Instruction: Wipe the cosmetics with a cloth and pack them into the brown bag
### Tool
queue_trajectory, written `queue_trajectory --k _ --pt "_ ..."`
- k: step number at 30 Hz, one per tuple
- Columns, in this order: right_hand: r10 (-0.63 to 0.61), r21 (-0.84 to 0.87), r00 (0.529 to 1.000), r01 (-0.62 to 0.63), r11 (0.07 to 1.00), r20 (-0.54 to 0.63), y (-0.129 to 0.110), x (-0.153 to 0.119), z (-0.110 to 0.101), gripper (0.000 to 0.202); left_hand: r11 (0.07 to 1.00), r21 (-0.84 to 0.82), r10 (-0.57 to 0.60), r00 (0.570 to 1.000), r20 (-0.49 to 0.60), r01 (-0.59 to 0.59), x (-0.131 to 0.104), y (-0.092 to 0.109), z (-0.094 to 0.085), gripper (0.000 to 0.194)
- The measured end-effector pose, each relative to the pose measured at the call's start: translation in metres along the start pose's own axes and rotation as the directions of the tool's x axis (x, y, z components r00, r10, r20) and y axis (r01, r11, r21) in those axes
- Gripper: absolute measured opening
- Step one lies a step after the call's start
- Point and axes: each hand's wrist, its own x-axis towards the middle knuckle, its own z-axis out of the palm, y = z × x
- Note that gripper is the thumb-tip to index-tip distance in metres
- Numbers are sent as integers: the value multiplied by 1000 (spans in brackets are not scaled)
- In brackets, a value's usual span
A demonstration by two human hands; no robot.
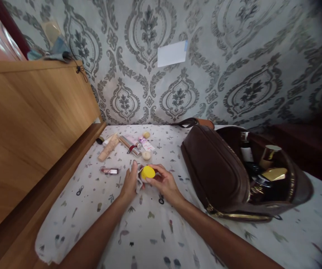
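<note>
A small container with a round yellow lid (148,172) is held between my two hands above the printed sheet. My right hand (168,184) grips it from the right, thumb and fingers at the lid's edge. On its other side, my left hand (130,182) is closed around a crumpled greyish cloth (138,183) that presses against the container. Most of the container below the lid is hidden by cloth and fingers. Just beyond the hands lies a cream round item (146,155). A small tube with a white cap (109,170) rests to the left of my left hand.
An unzipped brown bag (215,164) with bottles and a gold item (274,174) stands at right. Toward the wall lie a beige tube (108,147), a silver-ended tube (130,146) and a white-and-purple packet (146,144). A wooden panel (37,112) borders the left.
</note>
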Motion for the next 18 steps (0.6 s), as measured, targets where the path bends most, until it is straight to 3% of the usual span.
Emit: queue_trajectory --k 3,6,11,14,18 --pt "42 34 998 -43 998 43 1 0 -2 51 1000 27 15 999 46 -16 3 -2 -2 74" --pt "91 56 995 -93 994 34 4 1 -2 57 989 71 127 989 76 -132 1 -1 0 66" --pt "76 -5 997 -76 997 4 8 2 1 54 972 85 219 976 -5 -218 -5 4 1 52" --pt "72 -8 997 -72 997 10 6 2 1 45 987 69 150 989 -17 -148 -4 5 -1 57" --pt "86 115 995 -91 989 51 3 2 -1 42 1000 21 -6 1000 22 6 5 2 -4 73"
